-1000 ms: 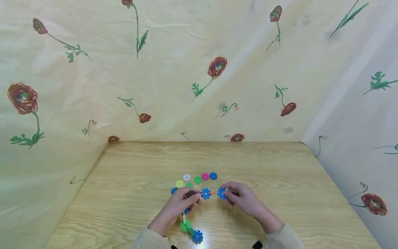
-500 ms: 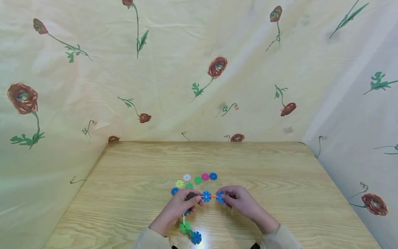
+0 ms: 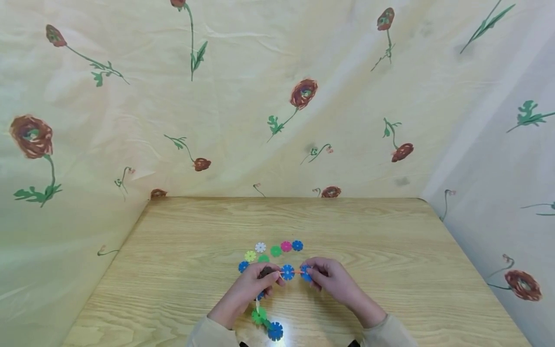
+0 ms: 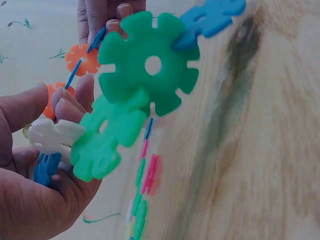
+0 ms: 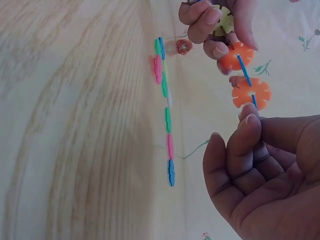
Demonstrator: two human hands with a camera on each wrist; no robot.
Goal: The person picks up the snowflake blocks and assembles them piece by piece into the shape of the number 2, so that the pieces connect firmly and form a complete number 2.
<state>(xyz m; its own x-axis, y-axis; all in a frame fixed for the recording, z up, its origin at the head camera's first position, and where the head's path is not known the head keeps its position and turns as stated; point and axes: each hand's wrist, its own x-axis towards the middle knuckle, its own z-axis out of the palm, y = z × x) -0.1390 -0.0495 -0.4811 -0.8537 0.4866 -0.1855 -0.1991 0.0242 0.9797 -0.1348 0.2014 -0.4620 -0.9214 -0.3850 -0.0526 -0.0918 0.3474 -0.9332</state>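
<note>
A chain of notched plastic discs runs between both hands. My left hand (image 3: 256,284) grips it near the middle, around a white disc (image 4: 50,135) and a yellow disc (image 5: 222,21). From there hang a light green disc (image 4: 107,135), a darker green disc (image 4: 132,47) and a blue disc (image 3: 275,331) at the end. Toward the right, another blue disc (image 3: 287,272) sits between two orange discs, the nearer orange disc (image 5: 252,90) beside my right fingertips. My right hand (image 3: 334,282) pinches a further blue disc (image 3: 305,273), whose slot edge meets that orange disc; the fingers partly cover it.
Loose discs lie on the wooden table (image 3: 390,241) just beyond the hands: a white disc (image 3: 260,247), a yellow-green disc (image 3: 250,256), a pink disc (image 3: 286,246), plus several green and blue ones. A flowered cloth (image 3: 243,106) hangs behind the table's far edge.
My right hand has shifted a little left, bringing its blue disc closer so the orange disc now overlaps it. My left hand stays nearly still; the chain's hanging end sways slightly.
</note>
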